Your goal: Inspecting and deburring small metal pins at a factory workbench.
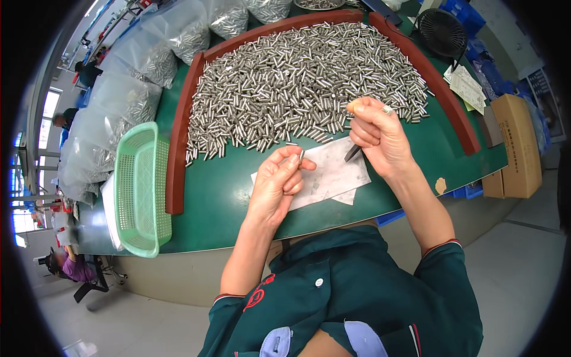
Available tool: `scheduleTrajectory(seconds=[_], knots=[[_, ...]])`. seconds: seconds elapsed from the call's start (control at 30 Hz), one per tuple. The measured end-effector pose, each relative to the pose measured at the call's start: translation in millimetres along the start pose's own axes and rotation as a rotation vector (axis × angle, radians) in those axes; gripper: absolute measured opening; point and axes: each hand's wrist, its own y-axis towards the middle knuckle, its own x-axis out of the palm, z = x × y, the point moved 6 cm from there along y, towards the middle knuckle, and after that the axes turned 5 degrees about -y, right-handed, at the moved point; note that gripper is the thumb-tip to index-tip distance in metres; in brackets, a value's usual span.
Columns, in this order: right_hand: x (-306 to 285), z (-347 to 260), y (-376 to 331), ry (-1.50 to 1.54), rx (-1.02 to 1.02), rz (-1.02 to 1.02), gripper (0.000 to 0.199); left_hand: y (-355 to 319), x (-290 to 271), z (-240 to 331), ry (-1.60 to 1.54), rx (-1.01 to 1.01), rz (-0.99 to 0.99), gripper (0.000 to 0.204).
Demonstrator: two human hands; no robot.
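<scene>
My left hand [276,181] is closed, with a small shiny metal pin [301,156] pinched upright between thumb and fingers. Another pin [291,143] shows just past its fingertips. To the right and a little higher, my right hand [376,132] is curled around a slim black tool [353,153]. The tool's dark end sticks out below the fist; the rest is hidden, and its kind cannot be made out. Both hands are above a smudged white sheet [333,172]. Beyond them spreads a big heap of loose metal pins [297,77].
Red-brown rails [183,137] border the heap on the green table [226,196]. A green plastic basket [143,190] stands at the left. Clear bags of pins [128,98] line the far left. A black fan [441,33], papers [466,86] and a cardboard box [516,146] are at the right.
</scene>
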Motion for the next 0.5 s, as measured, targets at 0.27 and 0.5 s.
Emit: scheduleTrajectory(seconds=[0.27, 0.5], knots=[[4, -5, -8, -0.151, -0.065, 0.012, 0.013, -2, -3, 1, -0.029, 0.011, 0.015, 0.013], [25, -11, -15, 0.089, -0.175, -0.163, 0.029, -6, -5, 0, -0.079, -0.015, 0.038, 0.017]])
